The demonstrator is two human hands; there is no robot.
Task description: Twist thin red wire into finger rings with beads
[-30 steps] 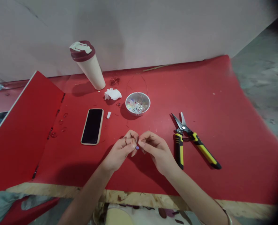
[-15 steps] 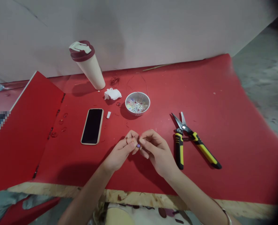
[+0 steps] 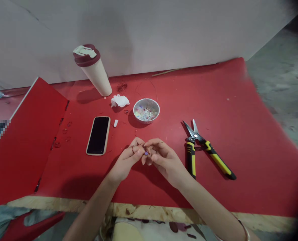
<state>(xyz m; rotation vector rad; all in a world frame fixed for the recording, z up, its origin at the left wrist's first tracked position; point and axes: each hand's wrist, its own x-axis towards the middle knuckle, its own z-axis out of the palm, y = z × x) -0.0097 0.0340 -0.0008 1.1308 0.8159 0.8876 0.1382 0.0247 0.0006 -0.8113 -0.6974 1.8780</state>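
Head view: red-covered worktable [image 3: 239, 150] bearing yellow-and-black snips [image 3: 191, 159], a phone [image 3: 98, 135] and a perforated metal bowl of beads [image 3: 147, 121]. Left hand [image 3: 126, 160] and right hand [image 3: 165, 163] stand together; left pinches a small purple bead [image 3: 146, 153], right a thin wire [image 3: 155, 144].

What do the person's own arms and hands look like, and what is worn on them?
The left hand and right hand are bare, without gloves. The left forearm and right forearm have no sleeves. A thin, pale metal bangle circles the right forearm, at the bottom edge of the view. No cables or markings show.
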